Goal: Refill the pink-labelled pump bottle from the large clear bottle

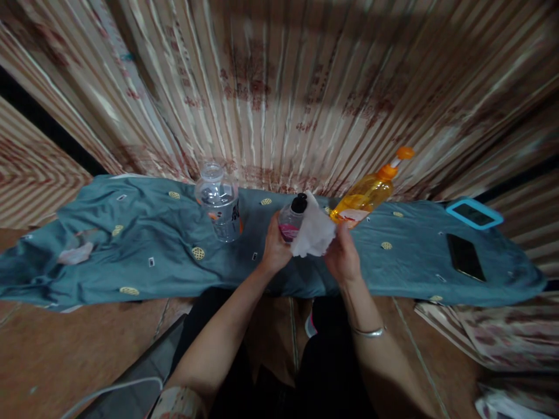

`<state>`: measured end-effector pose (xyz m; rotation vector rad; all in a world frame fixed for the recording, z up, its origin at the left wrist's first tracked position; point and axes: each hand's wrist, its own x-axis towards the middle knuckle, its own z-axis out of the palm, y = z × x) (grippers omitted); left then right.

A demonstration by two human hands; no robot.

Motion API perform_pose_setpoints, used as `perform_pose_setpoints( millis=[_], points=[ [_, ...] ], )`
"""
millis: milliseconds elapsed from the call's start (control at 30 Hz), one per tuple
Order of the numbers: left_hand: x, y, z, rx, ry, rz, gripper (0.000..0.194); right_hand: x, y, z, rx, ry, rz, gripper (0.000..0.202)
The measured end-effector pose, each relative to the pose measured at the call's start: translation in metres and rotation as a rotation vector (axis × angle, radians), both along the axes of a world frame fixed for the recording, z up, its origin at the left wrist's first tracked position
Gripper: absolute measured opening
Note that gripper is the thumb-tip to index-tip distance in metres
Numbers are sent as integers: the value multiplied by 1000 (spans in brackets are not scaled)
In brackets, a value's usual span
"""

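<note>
Two hands full: left hand [275, 247] curled round small bottle [289, 225], right hand [343, 256] holding white tissue [317, 233] at its side, both over middle of green cloth [166, 221]. Bottle looks light, smooth, maybe slippery: grip round belly. Tissue looks soft, could rip: pinch gently

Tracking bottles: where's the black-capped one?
In the head view, the black-capped bottle is at centre, in the left hand, left of the tissue.
</note>
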<state>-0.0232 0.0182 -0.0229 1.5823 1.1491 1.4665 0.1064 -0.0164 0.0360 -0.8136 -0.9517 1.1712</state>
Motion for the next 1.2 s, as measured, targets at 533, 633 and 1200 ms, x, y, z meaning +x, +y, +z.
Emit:
perform_pose_setpoints(
  millis=[533,633,1200],
  points=[
    [8,-27,-31,117,240,-89,98,-11,31,-7,170,-803,-419,38],
    [6,-29,-34,126,250,-106,97,-10,31,-14,193,-824,-432,33],
    [0,-39,-36,235,313,-173,96,-4,4,-42,137,-708,-387,56]
  ],
)
